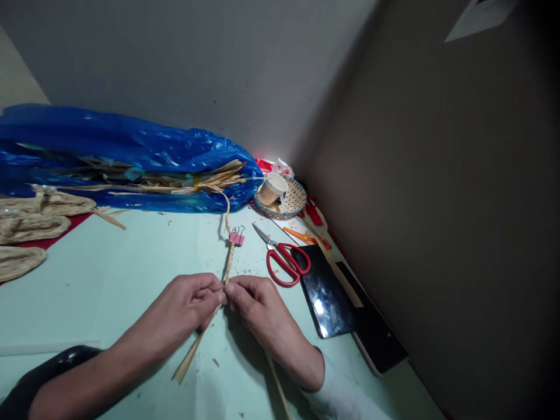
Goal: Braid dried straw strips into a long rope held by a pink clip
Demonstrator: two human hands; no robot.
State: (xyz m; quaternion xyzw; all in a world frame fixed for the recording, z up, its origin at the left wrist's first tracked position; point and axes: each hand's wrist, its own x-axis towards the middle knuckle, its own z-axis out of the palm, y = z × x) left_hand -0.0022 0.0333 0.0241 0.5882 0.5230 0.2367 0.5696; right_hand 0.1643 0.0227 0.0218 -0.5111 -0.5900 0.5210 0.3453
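A narrow straw braid [229,262] runs down the pale green table from a pink binder clip [237,239]. At its lower end my left hand [196,300] pinches the straw from the left. My right hand [254,300] pinches the same spot from the right, its fingertips close against those of the left. One loose straw strip [188,357] hangs out below my left hand, and another strip [278,385] trails from under my right hand toward the front edge. Above the clip, a thin cord of straw leads up to the blue bag.
A blue plastic bag [175,140] with straw lies along the wall. Red-handled scissors [284,262], a black tablet [328,291] and an orange cutter [300,235] lie right. A woven basket [297,201] holds a paper cup [275,188]. Coiled straw pieces [21,262] lie left.
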